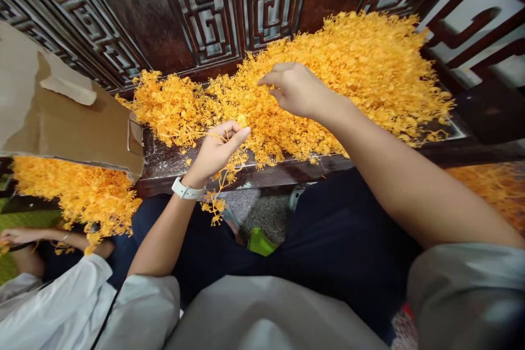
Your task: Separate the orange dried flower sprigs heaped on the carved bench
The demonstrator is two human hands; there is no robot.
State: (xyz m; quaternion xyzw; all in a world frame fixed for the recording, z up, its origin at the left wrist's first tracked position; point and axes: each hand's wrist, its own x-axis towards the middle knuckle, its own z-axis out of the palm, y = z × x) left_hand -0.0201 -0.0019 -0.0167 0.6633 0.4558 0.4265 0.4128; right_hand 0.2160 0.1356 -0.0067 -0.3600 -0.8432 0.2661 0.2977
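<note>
My left hand [223,147] is closed, thumb pressed against the fingers, on an orange-yellow plastic flower sprig [221,186]. The sprig's thin branched stems hang below the hand, over the front edge of the bench, and a small yellow piece shows at the fingertips. A white watch band circles the left wrist. Above the large pile of orange-yellow plastic sprigs [369,65], my right hand [289,87] hovers with its fingers bent and apart. Nothing shows between them. Farther left on the bench lies a smaller heap of sprigs [168,104].
Dark wooden bench [254,178] with a carved lattice back [213,27]. At left stands a cardboard box [74,126]; more sprigs [82,191] lie below it, beside another person's arm [77,238]. Something bright green [261,241] is on the floor between my legs.
</note>
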